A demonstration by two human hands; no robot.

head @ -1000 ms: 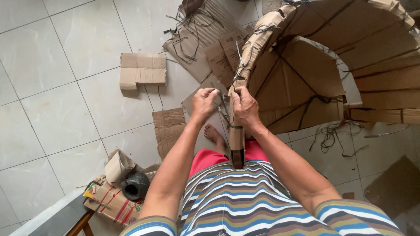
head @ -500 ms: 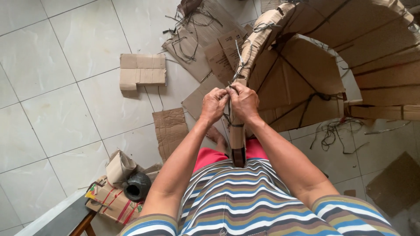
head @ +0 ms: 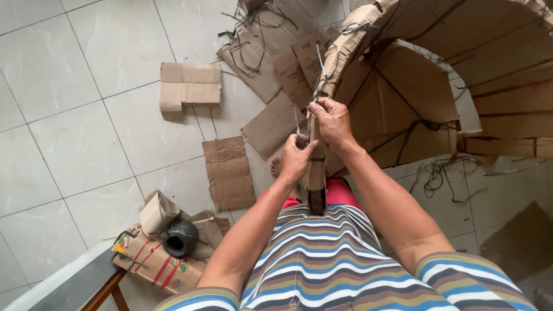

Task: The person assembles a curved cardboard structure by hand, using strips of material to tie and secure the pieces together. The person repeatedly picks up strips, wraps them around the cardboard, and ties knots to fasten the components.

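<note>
Right hand [head: 331, 120] higher; cardboard scraps [head: 229, 173] around.

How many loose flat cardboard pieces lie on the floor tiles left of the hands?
3, clearly apart: a folded piece farthest left, a torn sheet nearer the feet, a slanted sheet beside the big frame. The pile beyond may hide more.

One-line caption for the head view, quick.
Both hands, left and right, grip wire on a cardboard frame's edge.
</note>
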